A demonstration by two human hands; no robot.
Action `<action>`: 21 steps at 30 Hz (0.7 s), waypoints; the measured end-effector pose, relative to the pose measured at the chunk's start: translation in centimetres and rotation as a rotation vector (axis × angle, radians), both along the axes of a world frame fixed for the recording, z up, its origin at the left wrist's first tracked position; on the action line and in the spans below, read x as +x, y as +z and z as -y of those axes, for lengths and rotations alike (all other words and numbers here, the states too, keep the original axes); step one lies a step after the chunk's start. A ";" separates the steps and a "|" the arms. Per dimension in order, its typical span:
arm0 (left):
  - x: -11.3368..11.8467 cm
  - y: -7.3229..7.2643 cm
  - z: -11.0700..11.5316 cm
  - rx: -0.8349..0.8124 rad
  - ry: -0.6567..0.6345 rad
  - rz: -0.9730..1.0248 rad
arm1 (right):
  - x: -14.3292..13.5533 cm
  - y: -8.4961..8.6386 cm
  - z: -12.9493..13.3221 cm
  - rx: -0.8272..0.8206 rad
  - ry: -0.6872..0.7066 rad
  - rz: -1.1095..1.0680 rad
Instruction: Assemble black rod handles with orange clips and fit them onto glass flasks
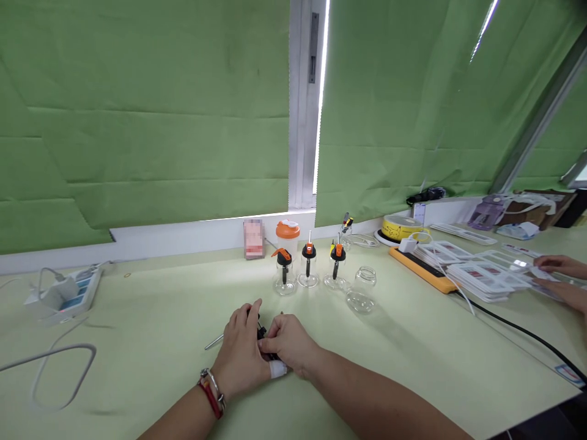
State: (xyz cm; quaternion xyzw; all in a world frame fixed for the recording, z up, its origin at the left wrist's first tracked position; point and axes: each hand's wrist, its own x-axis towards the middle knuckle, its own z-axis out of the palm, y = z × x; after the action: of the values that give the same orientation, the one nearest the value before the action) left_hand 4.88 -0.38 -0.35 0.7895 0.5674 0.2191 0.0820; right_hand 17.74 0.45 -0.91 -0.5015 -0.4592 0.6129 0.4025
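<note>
My left hand, with a white wrap on its thumb, curls over a small black part on the table and holds it down. The fingers of my right hand pinch the same part from the right. A thin metal rod sticks out to the left from beneath my left hand. Most of the part is hidden by my fingers. Beyond my hands stand several small glass jars with black and orange caps, among them a left jar, a middle jar and a right jar. A glass jar without a cap stands to their right.
An orange-lidded cup and a small pink card stand by the wall. An orange power strip, stacked white frames and a co-worker's hands are at right. A white power strip and cable lie left.
</note>
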 end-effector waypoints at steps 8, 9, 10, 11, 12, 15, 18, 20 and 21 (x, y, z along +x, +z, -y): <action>0.2 0.4 -0.4 0.065 -0.013 -0.053 | 0.1 -0.5 -0.5 0.086 -0.008 0.070; 0.2 0.4 -0.5 0.055 -0.003 -0.054 | 0.2 -0.5 -0.5 0.100 0.001 0.089; 0.2 0.4 -0.5 0.043 0.008 -0.053 | 0.4 -0.5 -0.6 0.117 0.015 0.115; 0.2 0.3 -0.6 0.032 0.019 -0.052 | 0.7 -0.5 -0.7 0.135 0.027 0.146; 0.2 0.3 -0.7 0.022 0.029 -0.054 | 1.0 -0.6 -0.9 0.154 0.035 0.179; 0.2 0.1 -1.0 0.003 0.054 -0.075 | 2.5 -0.8 -1.5 0.253 0.020 0.307; 0.2 0.0 -1.3 -0.003 0.072 -0.077 | 3.6 -1.2 -1.8 0.361 0.034 0.477; 0.3 -0.1 -1.5 0.004 0.067 -0.064 | 3.8 -1.5 -1.7 0.419 0.100 0.557; 0.3 -0.1 -1.5 0.009 0.063 -0.056 | 3.8 -1.6 -1.6 0.447 0.142 0.572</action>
State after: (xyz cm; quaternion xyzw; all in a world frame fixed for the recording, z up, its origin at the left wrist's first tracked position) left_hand 5.17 1.15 -0.44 0.7775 0.5930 0.2019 0.0556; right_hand 21.58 2.10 -2.48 -0.5192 -0.7093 0.3587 0.3140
